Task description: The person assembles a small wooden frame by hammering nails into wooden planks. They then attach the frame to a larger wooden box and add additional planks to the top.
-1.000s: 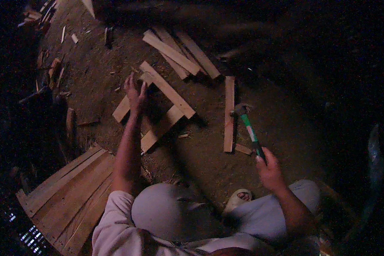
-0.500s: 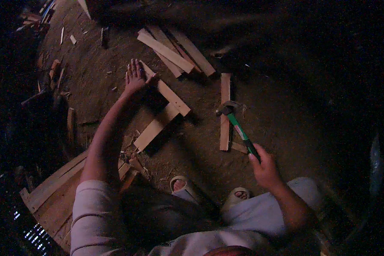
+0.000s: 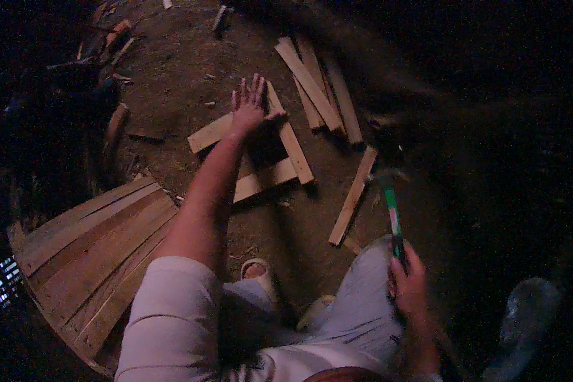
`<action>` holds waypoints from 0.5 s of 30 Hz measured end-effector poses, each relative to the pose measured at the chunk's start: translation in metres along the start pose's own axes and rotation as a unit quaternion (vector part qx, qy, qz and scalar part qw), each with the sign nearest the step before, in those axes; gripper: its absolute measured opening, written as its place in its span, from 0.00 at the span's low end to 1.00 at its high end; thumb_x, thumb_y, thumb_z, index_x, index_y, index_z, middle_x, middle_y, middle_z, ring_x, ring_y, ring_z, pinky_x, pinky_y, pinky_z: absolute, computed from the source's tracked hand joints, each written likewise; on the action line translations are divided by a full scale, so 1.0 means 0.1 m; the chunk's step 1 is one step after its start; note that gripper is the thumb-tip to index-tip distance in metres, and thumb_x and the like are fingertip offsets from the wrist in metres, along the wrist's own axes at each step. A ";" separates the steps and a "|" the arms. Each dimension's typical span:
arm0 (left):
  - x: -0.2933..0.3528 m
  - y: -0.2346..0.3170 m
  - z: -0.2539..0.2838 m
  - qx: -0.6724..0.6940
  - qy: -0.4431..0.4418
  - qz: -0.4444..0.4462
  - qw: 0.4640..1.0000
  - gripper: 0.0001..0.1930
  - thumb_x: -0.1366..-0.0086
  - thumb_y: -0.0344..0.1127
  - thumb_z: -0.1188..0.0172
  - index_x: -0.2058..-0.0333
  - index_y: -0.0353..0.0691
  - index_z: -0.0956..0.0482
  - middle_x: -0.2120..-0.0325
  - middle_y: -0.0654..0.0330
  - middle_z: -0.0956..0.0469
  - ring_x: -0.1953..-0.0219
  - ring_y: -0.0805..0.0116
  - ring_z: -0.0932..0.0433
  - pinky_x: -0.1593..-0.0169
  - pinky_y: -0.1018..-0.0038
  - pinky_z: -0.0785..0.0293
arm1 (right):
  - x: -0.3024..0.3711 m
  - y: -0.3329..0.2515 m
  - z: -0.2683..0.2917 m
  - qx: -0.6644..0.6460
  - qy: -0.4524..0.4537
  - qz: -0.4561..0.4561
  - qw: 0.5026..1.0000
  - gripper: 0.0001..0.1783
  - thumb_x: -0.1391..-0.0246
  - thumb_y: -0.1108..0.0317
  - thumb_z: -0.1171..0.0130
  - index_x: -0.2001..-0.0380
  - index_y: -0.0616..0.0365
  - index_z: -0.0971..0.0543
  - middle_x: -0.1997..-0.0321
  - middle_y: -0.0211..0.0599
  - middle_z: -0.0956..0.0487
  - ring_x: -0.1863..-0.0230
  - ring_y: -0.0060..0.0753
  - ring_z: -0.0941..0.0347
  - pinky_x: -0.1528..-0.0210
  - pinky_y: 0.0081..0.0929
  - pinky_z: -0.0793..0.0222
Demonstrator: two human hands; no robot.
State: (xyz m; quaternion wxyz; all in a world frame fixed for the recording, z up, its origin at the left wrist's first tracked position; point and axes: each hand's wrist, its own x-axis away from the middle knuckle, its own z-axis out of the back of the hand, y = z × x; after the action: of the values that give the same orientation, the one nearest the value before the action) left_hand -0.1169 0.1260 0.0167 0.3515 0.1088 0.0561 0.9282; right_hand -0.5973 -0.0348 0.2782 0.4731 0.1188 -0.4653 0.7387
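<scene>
The pale wooden frame of flat planks lies on the brown earthen floor ahead of the person. Its long plank runs along the right; a lower cross-piece meets this plank near its bottom end, and an upper cross-piece reaches in from the left. The left hand is open with fingers spread wide over the upper corner, its thumb across the long plank; the joint beneath is hidden. The right hand is closed around the dark grip of a green-handled claw hammer, whose blurred head points away from the person, near the top of a narrow, loose wooden plank. Beyond, several long pale planks lie overlapping in a pile. At lower left sits a broad brown panel of side-by-side boards.
</scene>
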 end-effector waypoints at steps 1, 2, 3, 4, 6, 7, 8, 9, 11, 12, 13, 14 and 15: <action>-0.01 0.00 -0.03 -0.005 0.013 0.000 1.000 0.64 0.49 0.83 0.51 0.26 0.47 0.65 0.25 0.63 0.69 0.24 0.54 0.77 0.28 0.47 0.77 | 0.06 -0.05 0.06 -0.025 -0.003 -0.057 0.998 0.20 0.35 0.67 0.45 0.41 0.57 0.30 0.66 0.29 0.28 0.74 0.23 0.34 0.72 0.25 0.36; 0.01 0.02 -0.10 -0.032 -0.003 0.008 0.999 0.65 0.51 0.84 0.50 0.26 0.46 0.64 0.25 0.63 0.69 0.24 0.56 0.76 0.28 0.49 0.79 | 0.13 -0.11 0.16 -0.074 -0.009 -0.137 0.988 0.24 0.36 0.65 0.44 0.39 0.58 0.31 0.57 0.36 0.25 0.65 0.32 0.29 0.61 0.30 0.31; 0.00 0.02 -0.14 0.012 0.044 -0.015 0.999 0.66 0.52 0.84 0.49 0.27 0.45 0.64 0.25 0.62 0.69 0.24 0.55 0.77 0.28 0.50 0.79 | 0.16 -0.17 0.21 -0.121 -0.015 -0.214 0.969 0.27 0.37 0.64 0.42 0.37 0.59 0.32 0.48 0.42 0.22 0.56 0.40 0.24 0.49 0.36 0.26; 0.00 0.03 -0.21 0.038 0.056 -0.018 0.998 0.67 0.52 0.84 0.49 0.27 0.43 0.63 0.25 0.62 0.69 0.24 0.55 0.77 0.28 0.50 0.80 | 0.11 -0.21 0.25 -0.119 -0.008 -0.222 0.968 0.27 0.37 0.64 0.42 0.37 0.60 0.32 0.47 0.43 0.23 0.53 0.41 0.25 0.46 0.36 0.28; 0.00 0.05 -0.31 -0.021 -0.019 0.016 0.999 0.68 0.54 0.84 0.46 0.28 0.38 0.59 0.25 0.58 0.69 0.24 0.53 0.78 0.27 0.52 0.78 | -0.10 -0.26 0.24 -0.110 0.012 -0.232 0.966 0.28 0.36 0.63 0.43 0.37 0.62 0.33 0.43 0.45 0.24 0.47 0.43 0.27 0.41 0.36 0.32; 0.00 0.05 -0.35 -0.003 0.001 0.013 1.000 0.68 0.54 0.83 0.46 0.28 0.37 0.58 0.25 0.57 0.69 0.24 0.53 0.78 0.27 0.52 0.77 | -0.27 -0.31 0.23 -0.083 0.013 -0.152 0.985 0.28 0.36 0.63 0.43 0.37 0.64 0.33 0.42 0.47 0.25 0.44 0.44 0.28 0.39 0.37 0.34; 0.06 0.06 -0.37 0.034 0.032 0.003 0.999 0.68 0.55 0.83 0.45 0.28 0.36 0.57 0.25 0.56 0.69 0.25 0.52 0.77 0.27 0.52 0.76 | -0.48 -0.27 0.07 -0.049 0.019 -0.065 0.997 0.28 0.36 0.63 0.43 0.37 0.65 0.33 0.41 0.48 0.26 0.42 0.44 0.29 0.37 0.37 0.35; 0.07 0.05 -0.39 0.049 0.041 0.007 0.998 0.68 0.55 0.83 0.45 0.28 0.35 0.56 0.25 0.56 0.69 0.25 0.52 0.77 0.26 0.53 0.75 | -0.71 -0.27 -0.08 -0.004 0.031 -0.008 0.999 0.29 0.36 0.63 0.43 0.37 0.66 0.34 0.39 0.49 0.27 0.40 0.45 0.30 0.35 0.37 0.37; 0.09 0.08 -0.39 0.074 0.095 -0.001 0.993 0.67 0.54 0.79 0.40 0.29 0.36 0.56 0.25 0.54 0.66 0.24 0.50 0.75 0.26 0.53 0.71 | -1.24 -0.34 -0.42 0.017 0.068 0.049 0.996 0.29 0.35 0.61 0.45 0.37 0.68 0.34 0.39 0.51 0.27 0.39 0.46 0.30 0.36 0.37 0.37; 0.07 0.09 -0.38 0.097 0.103 -0.003 0.990 0.67 0.54 0.79 0.40 0.29 0.36 0.56 0.25 0.53 0.65 0.24 0.50 0.74 0.26 0.52 0.71 | -1.49 -0.42 -0.55 0.025 0.045 0.125 0.991 0.29 0.35 0.61 0.45 0.37 0.68 0.33 0.39 0.52 0.26 0.40 0.48 0.29 0.36 0.37 0.36; 0.03 0.09 -0.32 0.089 0.086 0.005 0.992 0.66 0.55 0.78 0.39 0.30 0.36 0.55 0.26 0.53 0.64 0.24 0.49 0.72 0.26 0.52 0.70 | -1.70 -0.52 -0.74 0.032 0.036 0.147 0.988 0.29 0.34 0.60 0.45 0.38 0.68 0.33 0.40 0.53 0.26 0.40 0.49 0.29 0.36 0.37 0.36; -0.01 0.08 -0.29 0.115 0.117 -0.023 0.986 0.66 0.55 0.78 0.38 0.30 0.36 0.55 0.26 0.52 0.63 0.24 0.48 0.71 0.26 0.52 0.70 | -1.89 -0.63 -0.92 -0.008 0.020 0.172 0.985 0.28 0.34 0.60 0.46 0.38 0.68 0.33 0.41 0.54 0.25 0.40 0.49 0.28 0.36 0.37 0.36; -0.07 0.11 -0.21 0.116 0.126 -0.035 0.985 0.65 0.55 0.77 0.37 0.31 0.36 0.54 0.26 0.51 0.61 0.24 0.48 0.70 0.26 0.52 0.70 | -2.06 -0.75 -0.96 -0.054 -0.003 0.169 0.984 0.28 0.34 0.61 0.46 0.38 0.67 0.33 0.41 0.54 0.25 0.41 0.49 0.28 0.37 0.37 0.36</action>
State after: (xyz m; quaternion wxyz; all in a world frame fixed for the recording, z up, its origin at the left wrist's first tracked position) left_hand -0.1233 0.1124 -0.0027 0.3588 0.0290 0.2108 0.9088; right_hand -0.4035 -0.0702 0.1431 0.3457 0.0148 -0.5192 0.7814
